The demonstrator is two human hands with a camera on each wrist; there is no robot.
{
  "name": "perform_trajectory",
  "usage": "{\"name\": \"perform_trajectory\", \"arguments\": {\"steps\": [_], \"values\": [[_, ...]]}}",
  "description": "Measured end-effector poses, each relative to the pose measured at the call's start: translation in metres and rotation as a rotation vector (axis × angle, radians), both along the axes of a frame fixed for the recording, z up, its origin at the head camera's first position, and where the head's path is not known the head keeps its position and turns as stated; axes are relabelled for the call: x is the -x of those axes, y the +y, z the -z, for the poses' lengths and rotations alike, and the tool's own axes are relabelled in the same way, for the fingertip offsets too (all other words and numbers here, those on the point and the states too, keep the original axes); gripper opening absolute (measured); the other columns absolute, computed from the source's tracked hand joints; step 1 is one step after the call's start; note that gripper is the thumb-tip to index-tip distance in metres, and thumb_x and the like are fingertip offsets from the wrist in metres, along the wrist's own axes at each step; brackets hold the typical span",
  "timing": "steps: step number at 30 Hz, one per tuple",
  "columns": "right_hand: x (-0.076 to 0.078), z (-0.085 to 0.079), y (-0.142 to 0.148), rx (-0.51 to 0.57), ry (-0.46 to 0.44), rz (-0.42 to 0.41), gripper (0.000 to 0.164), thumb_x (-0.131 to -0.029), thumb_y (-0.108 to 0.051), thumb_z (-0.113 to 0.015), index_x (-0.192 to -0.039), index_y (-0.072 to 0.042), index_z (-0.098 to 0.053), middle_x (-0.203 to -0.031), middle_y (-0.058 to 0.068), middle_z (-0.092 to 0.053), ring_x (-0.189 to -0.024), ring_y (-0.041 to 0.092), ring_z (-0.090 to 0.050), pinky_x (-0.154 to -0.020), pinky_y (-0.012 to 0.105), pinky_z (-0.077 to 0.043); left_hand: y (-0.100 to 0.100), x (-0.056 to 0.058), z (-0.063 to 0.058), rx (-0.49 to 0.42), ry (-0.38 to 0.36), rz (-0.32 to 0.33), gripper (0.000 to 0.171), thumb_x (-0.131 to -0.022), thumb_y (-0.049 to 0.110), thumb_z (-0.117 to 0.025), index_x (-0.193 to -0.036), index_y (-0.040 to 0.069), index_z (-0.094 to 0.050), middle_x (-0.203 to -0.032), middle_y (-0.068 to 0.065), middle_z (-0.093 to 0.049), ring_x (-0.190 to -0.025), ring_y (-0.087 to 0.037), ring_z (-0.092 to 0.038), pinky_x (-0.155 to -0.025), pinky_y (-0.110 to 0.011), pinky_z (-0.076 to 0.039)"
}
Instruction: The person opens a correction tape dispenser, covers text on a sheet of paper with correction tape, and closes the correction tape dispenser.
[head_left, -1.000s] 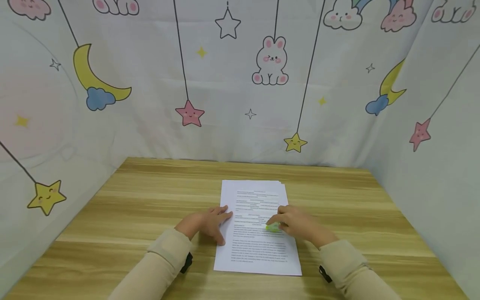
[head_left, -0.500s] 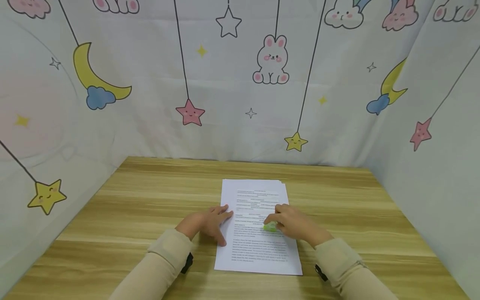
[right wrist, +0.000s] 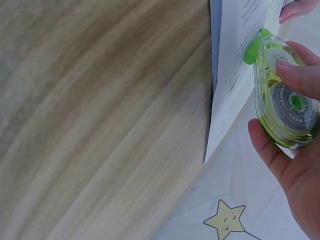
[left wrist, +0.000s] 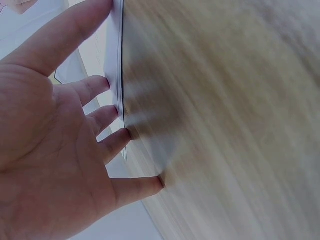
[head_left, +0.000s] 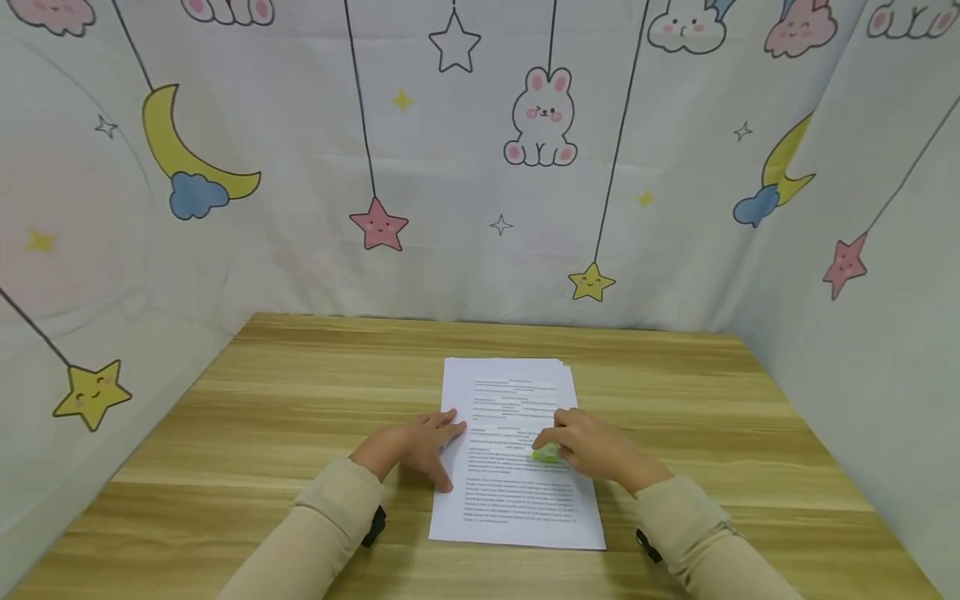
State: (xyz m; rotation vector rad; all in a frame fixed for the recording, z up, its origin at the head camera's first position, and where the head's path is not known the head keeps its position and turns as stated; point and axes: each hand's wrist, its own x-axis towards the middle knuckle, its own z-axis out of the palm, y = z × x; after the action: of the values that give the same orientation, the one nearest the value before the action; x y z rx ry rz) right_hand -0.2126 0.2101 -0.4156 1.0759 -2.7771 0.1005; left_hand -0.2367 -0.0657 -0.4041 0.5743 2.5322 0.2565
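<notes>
A stack of printed paper (head_left: 517, 508) lies on the table, its text crossed by several white strips that blank out parts of lines. My right hand (head_left: 592, 446) grips a clear green correction tape (right wrist: 287, 102) between thumb and fingers, its green tip (right wrist: 253, 50) at the top sheet, right of the page's middle. In the head view most of the dispenser is hidden by the fingers. With fingers spread, my left hand (head_left: 429, 447) rests at the stack's left edge. The left wrist view shows its thumb and some fingertips on the paper, with the little finger on the wood.
The wooden table (head_left: 300, 367) extends around the stack on all sides. Behind it and at both sides hangs a white cloth (head_left: 465, 275) printed with stars, moons and rabbits. Dark wrist devices show under both sleeves.
My right hand with the correction tape shifted slightly left across the page, then back right to about where it was. The left hand and the stack have stayed in place.
</notes>
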Motion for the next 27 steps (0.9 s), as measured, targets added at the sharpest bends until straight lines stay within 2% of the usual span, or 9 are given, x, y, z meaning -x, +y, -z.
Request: {"name": "perform_trajectory", "arguments": {"steps": [7,12,19,27], "values": [[-0.001,-0.002,-0.002,-0.056,0.011,-0.016,0.025,-0.08,-0.006,-0.066,-0.095,-0.027,-0.068,-0.075,-0.007,-0.045,-0.065,0.007,-0.035,-0.059,0.017,-0.033,-0.002,0.003,0.005,-0.007,-0.007,-0.005,0.092,-0.072,0.036,-0.076,-0.146,0.018,-0.026,-0.156,-0.003,-0.011,-0.143,-0.03,-0.01,-0.11,-0.054,-0.019],[0.0,-0.003,-0.002,-0.074,-0.015,-0.026,0.025,-0.081,-0.005,-0.065,-0.096,-0.025,-0.067,-0.077,-0.006,-0.047,-0.067,0.007,-0.037,-0.06,0.018,-0.034,-0.002,0.003,0.004,-0.002,-0.004,0.008,0.092,-0.072,0.037,-0.076,-0.147,0.018,-0.025,-0.156,-0.003,-0.011,-0.143,-0.03,-0.011,-0.11,-0.053,-0.019],[0.0,-0.004,0.005,-0.063,0.007,-0.08,0.026,-0.078,-0.001,-0.067,-0.093,-0.022,-0.066,-0.075,-0.004,-0.047,-0.066,0.009,-0.039,-0.059,0.017,-0.036,-0.001,0.003,0.004,-0.01,-0.007,0.028,0.093,-0.072,0.037,-0.076,-0.147,0.016,-0.024,-0.156,-0.005,-0.011,-0.143,-0.03,-0.01,-0.111,-0.052,-0.02],[0.001,-0.003,0.017,-0.047,0.029,-0.077,0.026,-0.077,0.001,-0.066,-0.09,-0.022,-0.068,-0.073,-0.006,-0.045,-0.066,0.007,-0.037,-0.06,0.018,-0.035,-0.001,0.004,0.004,0.005,-0.007,0.016,0.092,-0.073,0.038,-0.075,-0.147,0.018,-0.023,-0.156,-0.003,-0.011,-0.143,-0.029,-0.01,-0.111,-0.051,-0.02]]}}
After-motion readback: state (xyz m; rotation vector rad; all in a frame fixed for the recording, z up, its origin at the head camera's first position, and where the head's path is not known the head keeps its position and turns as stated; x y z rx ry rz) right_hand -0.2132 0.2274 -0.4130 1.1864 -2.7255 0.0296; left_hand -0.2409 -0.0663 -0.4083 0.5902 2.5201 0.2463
